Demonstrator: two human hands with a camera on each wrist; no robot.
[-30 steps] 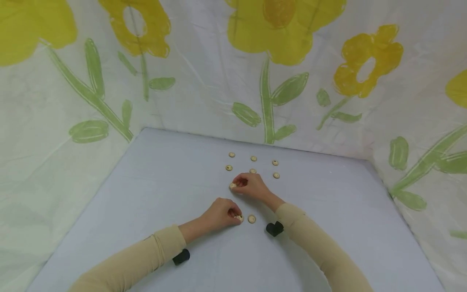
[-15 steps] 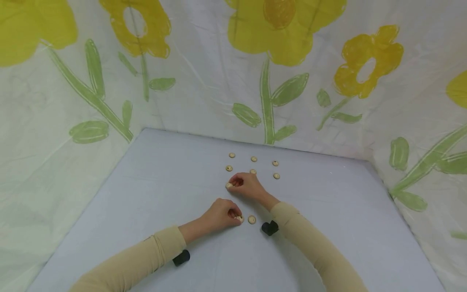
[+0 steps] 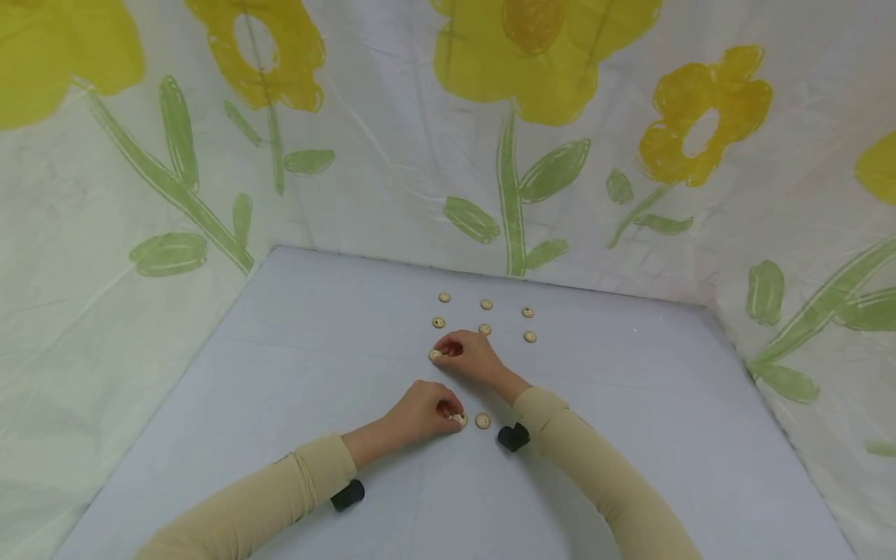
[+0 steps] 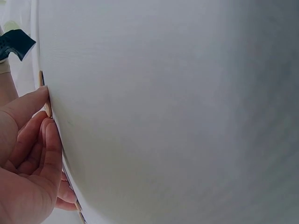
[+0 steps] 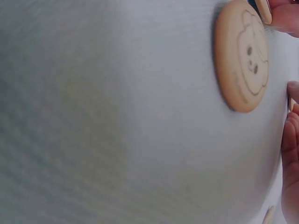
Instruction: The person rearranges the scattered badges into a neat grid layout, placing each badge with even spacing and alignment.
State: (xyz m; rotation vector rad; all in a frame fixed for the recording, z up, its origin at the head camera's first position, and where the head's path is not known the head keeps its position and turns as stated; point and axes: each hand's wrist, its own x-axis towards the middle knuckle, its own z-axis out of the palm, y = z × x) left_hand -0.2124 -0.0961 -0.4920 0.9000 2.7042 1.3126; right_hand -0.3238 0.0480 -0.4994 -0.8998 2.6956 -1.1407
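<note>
Thumb and fingers of my left hand (image 3: pixel 420 411) pinch a small round wooden disc (image 3: pixel 459 419) low over the pale table, nearer to me. My right hand (image 3: pixel 472 359) lies farther out and holds another wooden disc (image 3: pixel 435 355) at its edge. Beside the left fingertips, on their right, a third disc (image 3: pixel 483 421) lies flat. In the right wrist view this loose disc (image 5: pixel 250 60) bears a drawn animal face. The left wrist view catches the left hand (image 4: pixel 35 163) from the side, its disc (image 4: pixel 48 107) mostly covered by fingers.
Beyond the right hand, several like discs (image 3: pixel 486 304) lie in two rows of three. A white cloth wall (image 3: pixel 392 202) with painted yellow flowers stands at the table's (image 3: pixel 280 327) back and sides. Dark wrist devices (image 3: pixel 514 437) hang under both forearms.
My right hand has slid a little to the left, taking its disc along below the left end of the near row. The left hand stays in place on its disc.
</note>
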